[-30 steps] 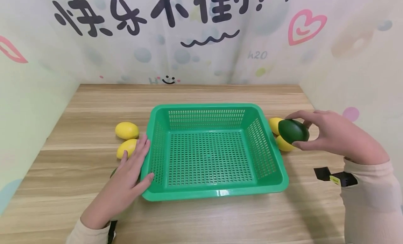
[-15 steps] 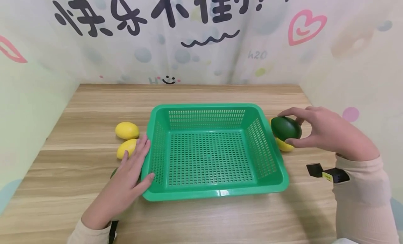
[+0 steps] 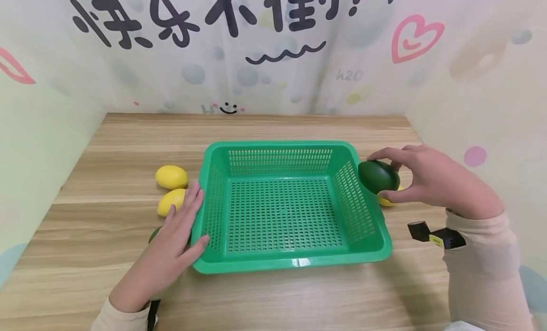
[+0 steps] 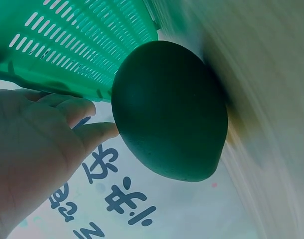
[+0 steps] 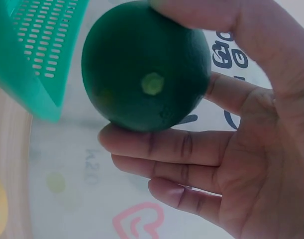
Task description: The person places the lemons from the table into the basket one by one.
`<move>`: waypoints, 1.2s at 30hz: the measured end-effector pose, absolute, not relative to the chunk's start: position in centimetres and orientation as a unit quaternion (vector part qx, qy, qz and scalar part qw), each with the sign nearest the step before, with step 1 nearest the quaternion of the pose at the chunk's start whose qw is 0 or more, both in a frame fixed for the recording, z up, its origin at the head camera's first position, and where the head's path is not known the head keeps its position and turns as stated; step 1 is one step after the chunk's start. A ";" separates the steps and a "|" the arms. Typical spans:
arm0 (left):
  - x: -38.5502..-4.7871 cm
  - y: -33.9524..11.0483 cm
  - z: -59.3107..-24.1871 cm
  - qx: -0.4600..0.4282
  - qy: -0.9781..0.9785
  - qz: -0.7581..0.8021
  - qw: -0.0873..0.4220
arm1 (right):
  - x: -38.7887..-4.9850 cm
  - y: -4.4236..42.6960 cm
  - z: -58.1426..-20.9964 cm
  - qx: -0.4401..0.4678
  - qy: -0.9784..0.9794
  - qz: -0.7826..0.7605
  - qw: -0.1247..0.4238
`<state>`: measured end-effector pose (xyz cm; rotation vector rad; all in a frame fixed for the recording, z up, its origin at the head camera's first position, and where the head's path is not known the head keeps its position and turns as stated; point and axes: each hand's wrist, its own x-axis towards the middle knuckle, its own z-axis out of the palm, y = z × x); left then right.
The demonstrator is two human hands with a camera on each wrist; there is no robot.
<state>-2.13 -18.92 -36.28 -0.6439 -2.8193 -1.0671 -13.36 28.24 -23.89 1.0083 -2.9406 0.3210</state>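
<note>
Near the basket's right rim, my right hand holds a dark green avocado between thumb and fingers, above the table. The right wrist view shows its pale stem spot on the avocado. My left hand rests with straight fingers against the left rim of a green plastic basket. Another dark green avocado lies beside that hand, mostly hidden by it in the head view. Nothing lies on the basket's perforated floor.
Two yellow lemons lie left of the basket, one partly behind my left fingers. Right of it, a lemon shows partly beneath the held avocado. A printed wall sheet stands behind the wooden table.
My right hand has carried the avocado leftward, from over the lemons on the right to the basket's right rim. My left hand has stayed in place.
</note>
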 end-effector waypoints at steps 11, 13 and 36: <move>-2.1 -18.9 -36.3 -0.211 -0.915 -0.342 0.028 | -14.0 27.6 -23.9 0.329 -0.939 0.094 -0.003; -2.1 -18.8 -36.3 -0.212 -0.915 -0.342 0.027 | -14.1 27.7 -24.0 0.330 -0.940 0.091 -0.007; -2.1 -18.7 -36.1 -0.207 -0.911 -0.357 0.006 | -15.2 26.0 -24.0 0.338 -0.935 0.105 -0.026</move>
